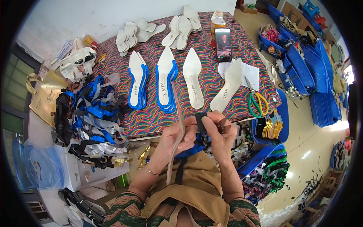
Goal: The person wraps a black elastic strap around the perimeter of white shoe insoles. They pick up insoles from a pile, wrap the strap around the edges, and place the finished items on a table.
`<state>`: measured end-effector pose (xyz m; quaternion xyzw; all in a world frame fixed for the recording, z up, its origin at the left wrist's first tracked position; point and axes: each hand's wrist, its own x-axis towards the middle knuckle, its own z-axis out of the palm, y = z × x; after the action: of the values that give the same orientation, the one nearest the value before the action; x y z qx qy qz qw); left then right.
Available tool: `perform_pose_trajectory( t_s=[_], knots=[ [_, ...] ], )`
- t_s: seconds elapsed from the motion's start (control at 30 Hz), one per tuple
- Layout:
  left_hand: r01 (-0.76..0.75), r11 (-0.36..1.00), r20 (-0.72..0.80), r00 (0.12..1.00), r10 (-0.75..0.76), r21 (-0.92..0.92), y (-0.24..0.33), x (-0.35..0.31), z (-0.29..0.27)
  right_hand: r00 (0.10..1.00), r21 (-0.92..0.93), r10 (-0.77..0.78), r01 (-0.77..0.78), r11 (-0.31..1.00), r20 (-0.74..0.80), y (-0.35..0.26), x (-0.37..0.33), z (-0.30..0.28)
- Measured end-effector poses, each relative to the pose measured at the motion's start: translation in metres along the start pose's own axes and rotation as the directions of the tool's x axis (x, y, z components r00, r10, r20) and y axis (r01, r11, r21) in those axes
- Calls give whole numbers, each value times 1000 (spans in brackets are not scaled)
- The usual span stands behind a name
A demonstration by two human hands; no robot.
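My left hand [169, 140] is closed around a shoe insole [171, 166] turned edge-on, its thin pinkish-beige side toward me. Between the thumb and fingers of my right hand [220, 140] is a black strip [200, 122]. A dark brown strip [226, 124] also shows at the right fingers. The two hands nearly meet at the table's front edge; whether the black strip touches the insole I cannot tell. Beyond them lie white pointed insoles: a blue-edged stack [165, 72], another blue-edged stack [135, 81], a plain one [193, 75] and a tilted one [228, 85].
Green-and-yellow-handled scissors [258, 105] lie at the right on paper [249, 73]. A phone [223, 45] leans against a bottle [218, 22]. More insoles [183, 32] sit at the back. Tangled strips [90, 117] hang at the left. Blue bins [261, 160] stand at the right.
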<state>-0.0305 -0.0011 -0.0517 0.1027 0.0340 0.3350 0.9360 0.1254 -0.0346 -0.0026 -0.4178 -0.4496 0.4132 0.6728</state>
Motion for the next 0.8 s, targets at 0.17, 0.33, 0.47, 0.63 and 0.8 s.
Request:
perform_pose_trajectory(
  t_s=[0.17,0.33,0.47,0.63,0.8],
  knots=[
    [-83,994,-36,996,85,71,-1,-7,-5,978,-235,-193,206,950,74,9,5,5],
    [-143,834,-348,861,370,533,1,-14,29,968,-340,-241,248,907,63,10,6,1],
    [-135,682,-344,783,518,719,-3,-13,42,976,-350,-218,205,914,4,19,5,-5],
    [-120,600,-311,766,563,791,-6,-12,37,966,-341,-259,245,907,5,25,4,-6],
    [-71,576,-330,760,560,814,-4,-13,35,968,-377,-247,244,893,41,24,1,-6]
  ],
)
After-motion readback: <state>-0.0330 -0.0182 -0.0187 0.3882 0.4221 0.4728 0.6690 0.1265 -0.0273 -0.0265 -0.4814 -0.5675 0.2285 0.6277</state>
